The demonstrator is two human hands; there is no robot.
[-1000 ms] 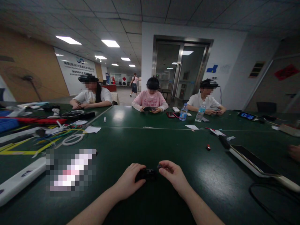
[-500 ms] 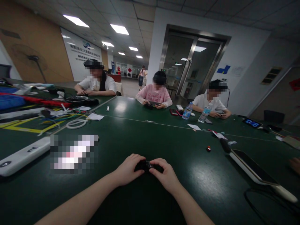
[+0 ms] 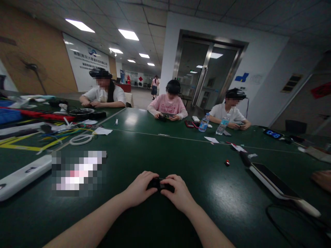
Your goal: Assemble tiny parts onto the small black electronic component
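A small black object (image 3: 160, 185) is held low over the dark green table (image 3: 129, 151), at the middle of the head view. My left hand (image 3: 142, 187) grips its left end between thumb and fingers. On the right part, my right hand (image 3: 177, 191) closes with thumb and fingertips. The two hands are close together, fingertips nearly meeting. What exactly the object is cannot be made out, as the fingers hide part of it.
Left lie a white power strip (image 3: 26, 175), a blurred-out bright item (image 3: 80, 172), cables (image 3: 81, 138) and a paper (image 3: 102, 131). Right are a small red item (image 3: 227, 163), a tablet-like device (image 3: 274, 182) and bottles (image 3: 204, 122). Three people sit opposite; another person's hand (image 3: 322, 179) shows far right.
My right hand's fingertips have shifted slightly left along the black object, so more of its right end shows. The whole view has moved a little.
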